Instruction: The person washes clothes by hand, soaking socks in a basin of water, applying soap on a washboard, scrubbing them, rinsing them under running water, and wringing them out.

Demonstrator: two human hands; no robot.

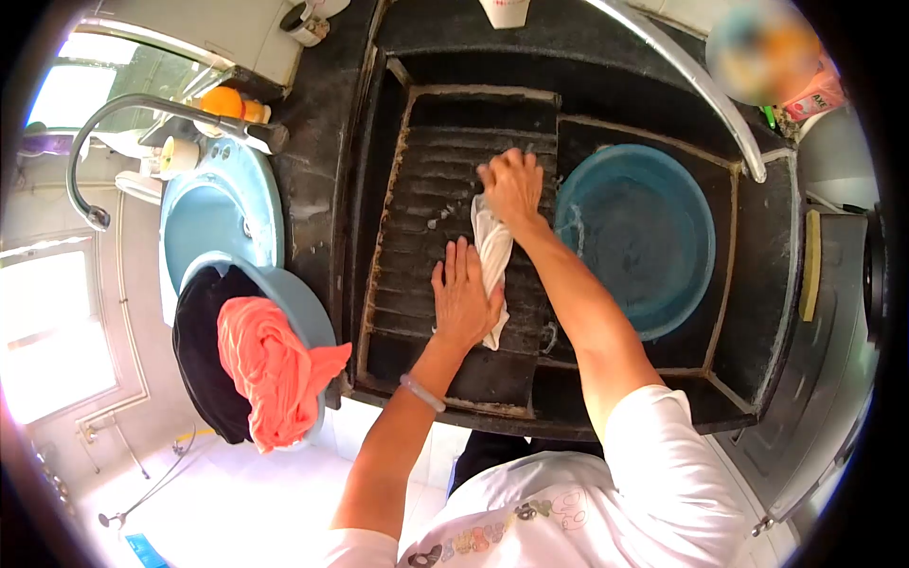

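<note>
A white cloth (493, 251), bunched lengthwise, lies on the ridged black washboard (426, 180) built into the sink. My left hand (461, 301) rests flat by the cloth's lower part, fingers stretched over the ridges and thumb against the fabric. At the upper end, my right hand (514, 189) is closed, its fingers curled at the cloth. Right of the board stands a blue basin (636, 161) holding water, close to my right forearm.
A curved metal faucet (701, 85) reaches over the sink's right side. On the left, a blue tub (317, 312) holds an orange-pink garment (270, 369) and a black one (204, 331), beside a light blue washbasin (270, 204). A washing machine (838, 293) stands at right.
</note>
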